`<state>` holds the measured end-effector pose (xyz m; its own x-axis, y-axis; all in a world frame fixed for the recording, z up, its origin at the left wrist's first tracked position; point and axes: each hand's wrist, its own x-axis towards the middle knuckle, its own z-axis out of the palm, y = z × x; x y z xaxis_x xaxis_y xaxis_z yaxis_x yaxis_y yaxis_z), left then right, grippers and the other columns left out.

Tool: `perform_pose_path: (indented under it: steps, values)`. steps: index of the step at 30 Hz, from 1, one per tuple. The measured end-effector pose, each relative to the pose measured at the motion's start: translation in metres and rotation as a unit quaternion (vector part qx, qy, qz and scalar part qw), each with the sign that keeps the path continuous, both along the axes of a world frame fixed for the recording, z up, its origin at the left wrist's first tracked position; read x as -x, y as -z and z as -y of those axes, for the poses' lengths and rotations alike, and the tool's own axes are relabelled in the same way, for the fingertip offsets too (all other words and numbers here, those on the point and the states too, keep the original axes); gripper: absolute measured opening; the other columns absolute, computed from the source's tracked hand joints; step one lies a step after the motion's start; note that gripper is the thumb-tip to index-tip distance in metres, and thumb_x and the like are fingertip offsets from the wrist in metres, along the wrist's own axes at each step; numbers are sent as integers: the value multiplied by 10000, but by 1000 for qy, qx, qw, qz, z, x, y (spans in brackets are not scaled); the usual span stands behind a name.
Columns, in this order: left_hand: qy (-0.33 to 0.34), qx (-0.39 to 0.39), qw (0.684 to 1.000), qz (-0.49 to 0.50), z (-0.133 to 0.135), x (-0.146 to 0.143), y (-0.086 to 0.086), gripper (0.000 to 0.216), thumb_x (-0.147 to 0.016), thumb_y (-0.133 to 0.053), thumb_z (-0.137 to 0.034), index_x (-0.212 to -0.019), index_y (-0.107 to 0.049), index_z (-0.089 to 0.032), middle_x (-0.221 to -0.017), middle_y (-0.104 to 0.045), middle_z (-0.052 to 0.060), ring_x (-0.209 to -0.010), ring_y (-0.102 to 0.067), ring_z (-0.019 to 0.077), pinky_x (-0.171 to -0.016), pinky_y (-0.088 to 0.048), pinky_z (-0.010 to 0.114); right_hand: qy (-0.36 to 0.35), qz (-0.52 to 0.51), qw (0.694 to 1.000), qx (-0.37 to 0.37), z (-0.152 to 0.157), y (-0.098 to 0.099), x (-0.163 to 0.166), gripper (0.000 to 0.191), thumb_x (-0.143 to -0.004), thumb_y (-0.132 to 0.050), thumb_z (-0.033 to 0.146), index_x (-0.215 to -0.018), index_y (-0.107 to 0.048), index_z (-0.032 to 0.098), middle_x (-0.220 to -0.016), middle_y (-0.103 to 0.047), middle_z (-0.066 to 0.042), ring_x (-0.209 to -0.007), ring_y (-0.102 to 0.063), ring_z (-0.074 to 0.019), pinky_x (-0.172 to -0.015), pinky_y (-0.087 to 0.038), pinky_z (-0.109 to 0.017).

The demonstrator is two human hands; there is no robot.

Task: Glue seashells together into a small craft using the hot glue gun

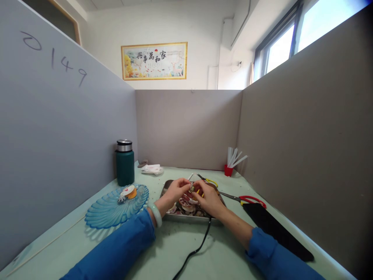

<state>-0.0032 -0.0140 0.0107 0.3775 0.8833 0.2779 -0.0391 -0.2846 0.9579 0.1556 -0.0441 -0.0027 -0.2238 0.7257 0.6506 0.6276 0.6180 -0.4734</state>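
Observation:
Over a metal tray [189,219], my left hand [177,190] and my right hand [208,198] meet with bent fingers. Between their fingertips they pinch a small shiny, greenish-gold piece [191,188], too small to name. The tray holds a pile of shell-like pieces [186,206] in pinks and browns, partly hidden by my hands. Just behind my right fingers lies a tool with yellow handles [211,181] and dark tips. A black cable [201,247] runs from the tray's front towards me.
Left stand a blue scalloped glass plate [101,214] bearing small ornaments [128,192] and a green bottle [125,167]. A plastic packet [152,169] lies behind. Right are red-handled scissors [250,200], a black flat object [276,231] and a red cup [228,171] of white sticks. Partitions [189,128] enclose the table.

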Motion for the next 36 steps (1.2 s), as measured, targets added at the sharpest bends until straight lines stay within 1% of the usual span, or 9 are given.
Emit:
perform_pose_path:
  steps: [6,12,16,22,25,31,36]
  values:
    - [8,-7,1000,2,-1,1,2,394,-644,-682,-443,-823,-561,-114,-746,-603,41,-594,-603,139,-494,-495,244,1,2,1000,-2,-1,1,0,165,-787,-540,191,-952,-535,199,-771,-632,-1,-686,-571,-141,-623,-407,-242]
    - [7,-4,1000,0,-2,0,2,388,-649,-682,-409,-867,-586,-103,-768,-618,59,-570,-586,126,-482,-487,235,-2,5,1000,-9,-1,1,0,154,-787,-539,185,-940,-536,200,-769,-626,-3,-678,-566,-140,-616,-406,-241]
    - [17,3,1000,0,-1,0,1,367,-657,-677,-394,-856,-602,-95,-748,-623,55,-549,-575,113,-502,-485,233,1,4,1000,-9,-1,1,0,150,-788,-545,195,-937,-538,201,-755,-627,-2,-665,-566,-140,-613,-407,-243]
    - [21,-1,1000,9,-1,1,1,355,-639,-697,-375,-839,-607,-95,-771,-621,57,-613,-595,138,-540,-494,250,-5,3,1000,-8,1,-1,0,139,-801,-551,236,-935,-542,200,-737,-624,3,-624,-561,-133,-593,-405,-239]
    - [17,-3,1000,10,-1,0,0,356,-640,-700,-372,-839,-606,-92,-778,-622,62,-616,-597,140,-550,-495,254,1,-1,1000,-9,2,-2,0,132,-818,-538,261,-935,-547,199,-747,-628,-1,-647,-567,-138,-606,-408,-242]
    - [42,1,999,14,2,1,-1,446,-651,-696,-388,-981,-589,-107,-811,-647,82,-630,-620,161,-560,-502,274,7,4,1000,-19,3,-3,1,127,-832,-517,259,-935,-558,197,-759,-627,-8,-675,-567,-147,-614,-407,-243]
    - [40,0,999,15,3,1,-2,437,-655,-693,-402,-957,-611,-97,-827,-653,101,-664,-625,169,-572,-502,265,6,1,1000,-22,4,-4,1,131,-837,-509,249,-944,-566,198,-767,-629,-7,-682,-570,-144,-617,-406,-240]
